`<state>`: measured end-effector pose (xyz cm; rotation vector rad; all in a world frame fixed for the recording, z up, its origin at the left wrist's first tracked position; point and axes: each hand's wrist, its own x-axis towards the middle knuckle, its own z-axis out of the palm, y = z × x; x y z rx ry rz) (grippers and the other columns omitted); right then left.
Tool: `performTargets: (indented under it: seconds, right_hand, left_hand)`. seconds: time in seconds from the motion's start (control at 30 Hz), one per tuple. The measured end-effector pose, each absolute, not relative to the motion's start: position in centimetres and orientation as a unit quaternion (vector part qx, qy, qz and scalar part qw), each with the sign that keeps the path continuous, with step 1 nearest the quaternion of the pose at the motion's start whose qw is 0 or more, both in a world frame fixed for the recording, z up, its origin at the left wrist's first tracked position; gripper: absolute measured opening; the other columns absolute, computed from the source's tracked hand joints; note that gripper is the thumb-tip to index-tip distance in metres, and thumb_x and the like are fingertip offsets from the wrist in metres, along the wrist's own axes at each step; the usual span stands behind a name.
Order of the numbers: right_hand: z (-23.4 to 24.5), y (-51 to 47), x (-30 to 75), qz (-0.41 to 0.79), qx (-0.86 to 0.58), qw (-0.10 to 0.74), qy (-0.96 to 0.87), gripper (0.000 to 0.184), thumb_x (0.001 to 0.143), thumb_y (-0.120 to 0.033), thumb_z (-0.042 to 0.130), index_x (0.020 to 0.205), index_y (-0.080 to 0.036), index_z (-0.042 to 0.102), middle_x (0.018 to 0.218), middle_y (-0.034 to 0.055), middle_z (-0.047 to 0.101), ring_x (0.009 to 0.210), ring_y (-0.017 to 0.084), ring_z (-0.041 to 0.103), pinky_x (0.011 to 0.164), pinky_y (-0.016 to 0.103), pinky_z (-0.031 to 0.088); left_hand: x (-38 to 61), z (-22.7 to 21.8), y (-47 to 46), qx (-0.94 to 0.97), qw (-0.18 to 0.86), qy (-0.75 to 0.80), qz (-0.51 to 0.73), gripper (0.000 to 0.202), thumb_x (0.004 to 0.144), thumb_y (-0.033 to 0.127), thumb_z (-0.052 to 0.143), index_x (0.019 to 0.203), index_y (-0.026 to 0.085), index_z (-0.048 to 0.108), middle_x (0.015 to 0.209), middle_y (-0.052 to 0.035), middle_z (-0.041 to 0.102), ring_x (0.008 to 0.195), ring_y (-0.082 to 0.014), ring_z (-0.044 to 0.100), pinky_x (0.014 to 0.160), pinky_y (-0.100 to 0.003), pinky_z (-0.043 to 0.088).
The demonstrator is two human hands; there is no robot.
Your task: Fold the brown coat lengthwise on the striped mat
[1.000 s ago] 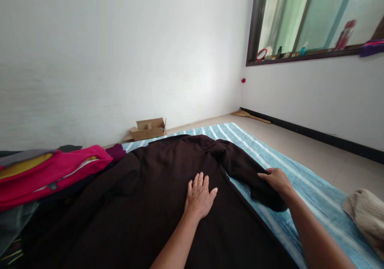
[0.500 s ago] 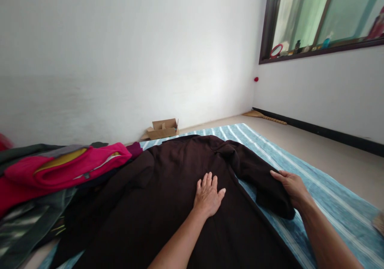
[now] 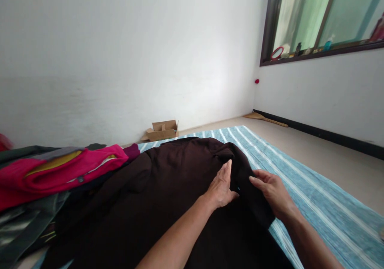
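A dark brown long-sleeved garment [image 3: 177,189] lies spread out in front of me on a blue-and-white striped sheet [image 3: 312,189]. My right hand [image 3: 274,193] pinches the outer edge of its right-side sleeve [image 3: 244,181], thumb on top, and the sleeve lies in close along the body. Over the garment, beside that sleeve, my left hand [image 3: 222,187] is turned on edge, fingers stretched out and thumb apart, holding nothing. The opposite sleeve [image 3: 120,185] slants down toward the lower left.
To the left lies a heap of clothes, with a bright pink garment [image 3: 99,163] on top. An open cardboard box [image 3: 162,131] stands by the back wall. A broom [image 3: 264,118] rests on the floor near the corner. Small bottles and a red-rimmed mirror [image 3: 277,53] line the window sill.
My right hand has brought the sleeve leftward, in toward the garment's body. My left hand has gone from lying flat on the cloth to standing on edge, slightly farther right.
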<state>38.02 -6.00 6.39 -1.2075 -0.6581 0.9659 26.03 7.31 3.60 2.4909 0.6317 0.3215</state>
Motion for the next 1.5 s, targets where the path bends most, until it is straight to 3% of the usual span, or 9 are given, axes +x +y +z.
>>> performTargets:
  seconds: [0.17,0.23,0.33,0.47,0.57,0.67,1.03,1.2,1.5]
  right_hand:
    - [6.1,-4.6,36.3,0.381,-0.568,0.615,-0.392,0.037,0.070,-0.043,0.063,0.095,-0.016,0.065,0.073,0.0030,0.066,0.065,0.019,0.061,0.059,0.028,0.048]
    - [6.1,-4.4,36.3,0.356,-0.587,0.586,-0.431,0.038,0.074,-0.046,0.059,0.095,-0.015,0.066,0.072,0.0030,0.066,0.068,0.019,0.061,0.060,0.028,0.047]
    - [6.0,-4.9,36.9,0.296,-0.636,0.538,-0.467,0.040,0.079,-0.048,0.051,0.098,-0.015,0.065,0.078,0.0040,0.066,0.071,0.019,0.060,0.062,0.028,0.045]
    - [5.1,-7.1,37.9,0.202,-0.790,0.366,-0.448,0.043,0.083,-0.050,0.043,0.100,-0.016,0.064,0.074,0.0053,0.066,0.067,0.021,0.060,0.062,0.031,0.040]
    - [3.6,-9.1,37.7,0.191,-0.856,0.187,-0.443,0.040,0.080,-0.050,0.047,0.095,-0.018,0.065,0.074,0.0080,0.067,0.071,0.025,0.061,0.060,0.032,0.036]
    - [2.0,-10.6,37.2,0.225,-0.858,0.113,-0.448,0.034,0.078,-0.046,0.051,0.092,-0.018,0.064,0.079,0.0099,0.067,0.075,0.026,0.062,0.060,0.031,0.036]
    - [2.8,-11.1,35.9,0.344,-0.795,0.195,-0.460,0.023,0.072,-0.022,0.050,0.089,-0.016,0.064,0.082,0.0061,0.068,0.079,0.018,0.062,0.065,0.023,0.042]
    - [5.3,-10.6,33.6,0.362,-0.741,0.249,-0.507,0.031,0.071,-0.022,0.050,0.100,-0.018,0.061,0.090,0.0065,0.067,0.082,0.019,0.062,0.067,0.024,0.044]
    - [6.7,-6.8,25.5,0.246,-0.712,0.118,-0.647,0.036,0.066,-0.017,0.056,0.102,-0.017,0.059,0.080,0.0079,0.069,0.071,0.020,0.064,0.058,0.023,0.043]
  left_hand:
    - [26.6,3.0,7.9,0.922,0.311,0.121,0.195,0.093,0.070,0.022,0.061,0.145,0.027,0.006,0.152,-0.0076,0.012,0.136,-0.0273,0.019,0.107,-0.043,0.027]
    - [27.1,3.1,8.1,0.898,0.358,0.112,0.232,0.074,0.072,0.026,0.061,0.139,0.028,0.031,0.145,-0.0051,0.032,0.129,-0.0273,0.034,0.105,-0.041,0.031]
    - [28.3,3.4,8.2,0.792,0.522,0.132,0.287,0.036,0.068,0.028,0.065,0.103,0.023,0.065,0.110,-0.0030,0.062,0.108,-0.0253,0.053,0.097,-0.037,0.039]
    - [29.7,3.8,9.2,0.595,0.716,0.185,0.315,0.025,0.072,0.038,0.060,0.080,0.017,0.068,0.069,-0.0017,0.062,0.072,-0.0182,0.060,0.072,-0.031,0.049]
    - [29.5,4.1,10.3,0.566,0.717,0.190,0.360,0.026,0.072,0.040,0.060,0.081,0.016,0.067,0.071,-0.0018,0.063,0.071,-0.0152,0.059,0.071,-0.028,0.047]
    - [28.9,4.4,11.1,0.556,0.709,0.208,0.380,0.030,0.066,0.039,0.068,0.088,0.017,0.066,0.073,-0.0028,0.065,0.073,-0.0175,0.060,0.067,-0.031,0.048]
    - [29.4,10.2,15.0,0.493,0.783,0.165,0.343,0.030,0.068,0.036,0.068,0.089,0.015,0.061,0.087,-0.0125,0.067,0.080,-0.0285,0.065,0.074,-0.054,0.049]
    - [26.7,14.2,18.4,0.509,0.772,0.090,0.369,0.029,0.066,0.029,0.069,0.089,0.014,0.062,0.092,-0.0139,0.068,0.084,-0.0303,0.064,0.079,-0.054,0.048]
    - [14.4,16.0,23.3,0.464,0.733,0.147,0.475,0.033,0.078,0.040,0.059,0.101,0.016,0.059,0.099,-0.0117,0.067,0.099,-0.0260,0.059,0.081,-0.043,0.050]
